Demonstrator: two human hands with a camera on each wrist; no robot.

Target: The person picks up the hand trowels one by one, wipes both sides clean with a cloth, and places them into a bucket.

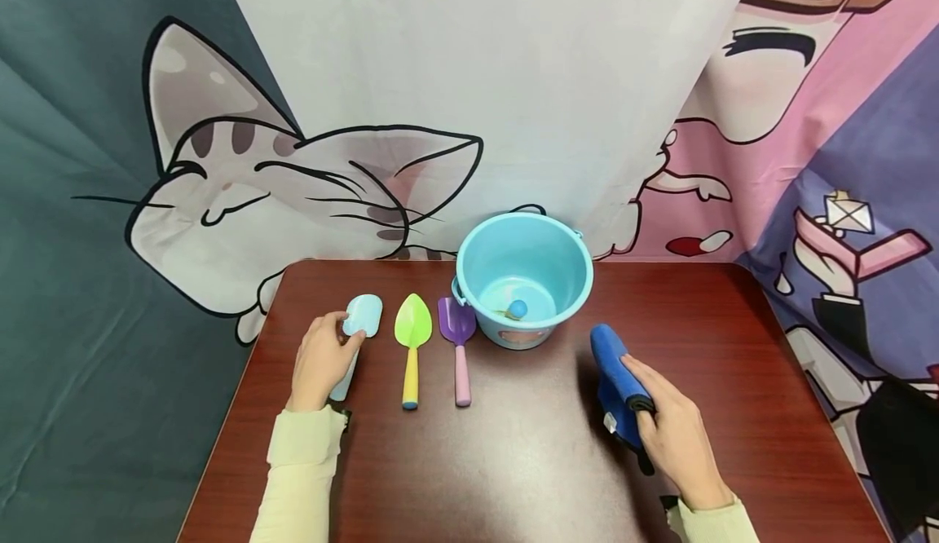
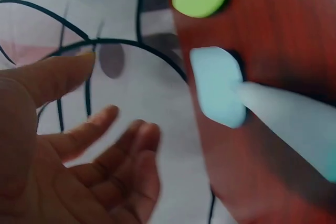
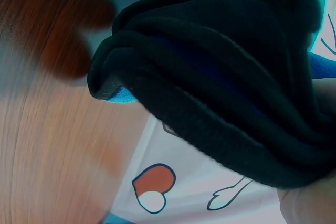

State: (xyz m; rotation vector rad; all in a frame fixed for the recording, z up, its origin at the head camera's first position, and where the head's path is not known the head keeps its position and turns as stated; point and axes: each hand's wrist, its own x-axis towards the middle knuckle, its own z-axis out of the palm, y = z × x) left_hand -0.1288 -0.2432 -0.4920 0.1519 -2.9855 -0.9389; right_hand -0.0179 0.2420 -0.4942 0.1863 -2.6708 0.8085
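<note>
My left hand (image 1: 319,359) hovers at a light blue toy shovel (image 1: 363,315) lying on the table's left side. In the left wrist view the fingers (image 2: 113,174) are spread and look apart from the shovel (image 2: 218,86). My right hand (image 1: 678,426) grips a folded piece of blue fabric (image 1: 618,368) with black edging and a small white tag, held above the table. Its dark folds (image 3: 210,77) fill much of the right wrist view, so its exact kind cannot be told.
A yellow-handled green toy trowel (image 1: 412,323) and a purple toy shovel (image 1: 460,368) lie in a row on the brown table (image 1: 528,445). Behind them stands a light blue bucket (image 1: 565,274) with a small blue round thing (image 1: 517,309) inside. A printed curtain (image 1: 477,54) hangs behind.
</note>
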